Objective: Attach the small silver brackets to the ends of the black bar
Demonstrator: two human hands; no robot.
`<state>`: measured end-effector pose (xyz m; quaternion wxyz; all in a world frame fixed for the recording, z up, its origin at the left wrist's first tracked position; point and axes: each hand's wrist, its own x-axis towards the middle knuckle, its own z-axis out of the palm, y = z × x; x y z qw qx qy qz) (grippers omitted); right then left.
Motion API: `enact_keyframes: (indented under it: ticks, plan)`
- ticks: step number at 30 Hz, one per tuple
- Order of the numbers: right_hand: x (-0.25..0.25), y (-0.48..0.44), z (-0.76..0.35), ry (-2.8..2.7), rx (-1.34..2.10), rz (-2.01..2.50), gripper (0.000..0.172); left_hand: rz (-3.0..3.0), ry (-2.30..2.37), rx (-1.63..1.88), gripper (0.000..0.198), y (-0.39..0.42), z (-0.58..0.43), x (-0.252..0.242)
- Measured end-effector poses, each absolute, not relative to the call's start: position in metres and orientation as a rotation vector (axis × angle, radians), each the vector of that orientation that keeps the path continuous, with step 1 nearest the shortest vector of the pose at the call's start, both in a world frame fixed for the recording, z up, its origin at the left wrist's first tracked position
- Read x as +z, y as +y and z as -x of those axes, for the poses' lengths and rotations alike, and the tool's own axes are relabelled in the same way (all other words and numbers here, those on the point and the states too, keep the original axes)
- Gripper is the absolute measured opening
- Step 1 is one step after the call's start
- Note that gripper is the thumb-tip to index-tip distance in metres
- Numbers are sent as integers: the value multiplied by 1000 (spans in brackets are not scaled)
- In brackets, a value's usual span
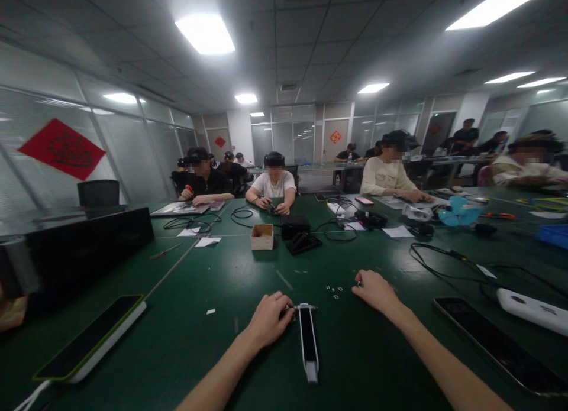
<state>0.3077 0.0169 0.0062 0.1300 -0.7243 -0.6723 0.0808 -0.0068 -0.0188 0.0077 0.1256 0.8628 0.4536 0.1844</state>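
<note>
A long, narrow piece with pale edges and a black middle lies on the green table, a thin metal rod crossing its far end. My left hand, a ring on one finger, is closed around the rod's left end; its fingertips partly hide what they grip. To the right, my right hand rests on the table with thumb and fingers pinched together. A small dark or shiny bit shows at its fingertips, too small to name. Between the hands lie several small ring-like metal parts.
Phones lie at the left and the right, beside a white power strip. Farther off stand a small open box, a black box, cables and a blue fan. Several people sit across the table.
</note>
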Motion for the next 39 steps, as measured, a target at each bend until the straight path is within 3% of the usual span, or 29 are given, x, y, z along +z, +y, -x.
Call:
enact_keyframes:
  ticks: [9,14,23,28,39]
  plan:
    - [15,9,-291,-1976,161,2018,16,-2529,1315,541,18,-19,7,8]
    - [28,-6,-268,-2055,64,1730,15,-2549,1307,539,19,-18,6,8]
    - [18,-28,-211,-2274,274,1430,10,-2600,1299,525,20,-15,5,5]
    - [17,-28,-212,-2229,413,1461,12,-2590,1283,552,19,-16,5,6]
    - [16,-31,-209,-2224,388,1355,18,-2579,1288,538,18,-16,4,6]
